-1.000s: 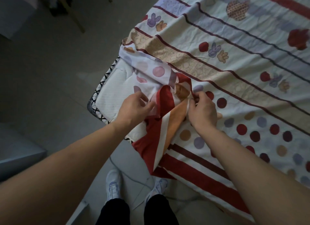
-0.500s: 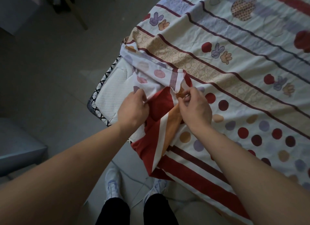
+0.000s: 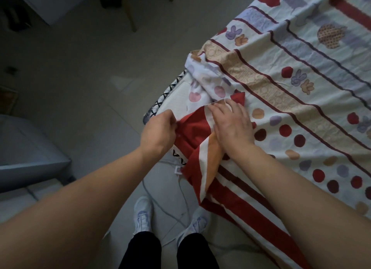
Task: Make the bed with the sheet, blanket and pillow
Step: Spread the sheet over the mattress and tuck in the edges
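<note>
A patterned sheet (image 3: 291, 92) with stripes, dots and bunny prints lies spread over the bed on the right. Its near-left corner is folded back, showing a red, white and orange underside (image 3: 204, 154). My left hand (image 3: 158, 131) pinches the red edge of that fold at the mattress corner. My right hand (image 3: 232, 124) lies flat on the folded corner with its fingers spread, pressing it onto the bed. A strip of bare white mattress (image 3: 176, 100) with a black-and-white patterned edge shows to the left of the fold. No blanket or pillow is in view.
Grey tiled floor (image 3: 90, 84) fills the left. A wooden chair leg (image 3: 129, 14) stands at the top. A grey box-like piece of furniture (image 3: 26, 146) sits at the left edge. My white shoes (image 3: 143, 214) and a thin cable (image 3: 180, 192) are below the bed corner.
My right hand has let go of its pinch and flattened onto the folded corner. The left hand shifted left along the red edge. The view has tilted so that more floor shows.
</note>
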Tool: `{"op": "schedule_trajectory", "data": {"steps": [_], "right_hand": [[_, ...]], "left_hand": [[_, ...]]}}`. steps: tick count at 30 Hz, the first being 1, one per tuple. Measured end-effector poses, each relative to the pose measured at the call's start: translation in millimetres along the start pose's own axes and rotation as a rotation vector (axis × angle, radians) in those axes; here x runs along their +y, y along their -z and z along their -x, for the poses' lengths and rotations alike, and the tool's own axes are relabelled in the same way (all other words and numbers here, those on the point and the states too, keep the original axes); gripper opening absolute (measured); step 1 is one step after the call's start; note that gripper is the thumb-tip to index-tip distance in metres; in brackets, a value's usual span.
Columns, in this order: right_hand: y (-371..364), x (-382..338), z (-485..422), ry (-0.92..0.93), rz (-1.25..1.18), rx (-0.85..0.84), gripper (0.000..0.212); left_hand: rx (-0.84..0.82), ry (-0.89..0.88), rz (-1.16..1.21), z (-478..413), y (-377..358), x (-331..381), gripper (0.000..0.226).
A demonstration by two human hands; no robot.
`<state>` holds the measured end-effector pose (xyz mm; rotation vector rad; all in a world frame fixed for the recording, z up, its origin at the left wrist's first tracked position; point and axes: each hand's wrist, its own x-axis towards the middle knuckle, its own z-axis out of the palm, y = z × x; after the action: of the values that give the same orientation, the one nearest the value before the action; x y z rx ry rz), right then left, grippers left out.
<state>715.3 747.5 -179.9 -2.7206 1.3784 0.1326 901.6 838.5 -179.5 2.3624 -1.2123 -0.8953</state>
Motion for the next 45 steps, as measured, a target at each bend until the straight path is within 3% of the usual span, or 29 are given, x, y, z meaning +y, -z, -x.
{"op": "schedule_trajectory", "data": {"steps": [8,14,21,25,40,45], "right_hand": [[-2.5,-98.8,-23.7,0.096,-0.036,0.058,0.03],[-0.5,-185.7,-38.1,0.226,-0.014,0.016,0.038],[-10.2,-264.5,-45.3,0.324,-0.021,-0.018,0.035],[-17.9,-290.7,-44.8,0.334,-0.018,-0.077,0.04],[-20.5,-282.7,-34.9,0.226,-0.048,-0.095,0.04],[-10.9,-244.9,-14.7,0.112,-0.048,-0.065,0.025]], "left_hand": [[0.086,0.119,0.024,12.0,56.5,-94.9,0.006],[0.109,0.294,-0.029,32.0,94.8,-189.1,0.009],[-0.008,0.526,-0.159,56.5,124.1,-279.9,0.007],[0.0,0.566,-0.163,62.2,129.3,-308.8,0.014],[0.013,0.339,-0.014,29.6,119.0,-268.1,0.02],[0.003,0.242,-0.046,22.9,100.2,-226.0,0.027]]}}
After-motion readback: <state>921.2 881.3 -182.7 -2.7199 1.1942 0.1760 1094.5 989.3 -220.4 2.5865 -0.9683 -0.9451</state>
